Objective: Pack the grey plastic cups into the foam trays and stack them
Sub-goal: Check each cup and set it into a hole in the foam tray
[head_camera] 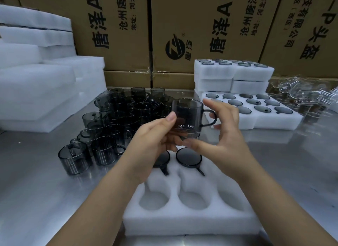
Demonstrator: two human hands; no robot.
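A grey see-through cup [188, 115] with a handle on its right is held upright above the near foam tray [190, 220]. My left hand [151, 141] grips it, thumb on its left wall and fingers under its base. My right hand [225, 134] cups around its right side with fingers spread, touching near the base and the handle. Two cups [189, 158] sit in the tray's far holes, and the nearer holes hold nothing. A pile of loose grey cups [113, 121] stands to the left on the steel table.
A filled foam tray [278, 121] lies at the right, behind it a stack of filled trays [232, 75]. Spare foam trays [42, 92] are stacked at the left. Cardboard boxes [182, 35] wall the back. Crumpled clear plastic [301, 95] lies at the far right.
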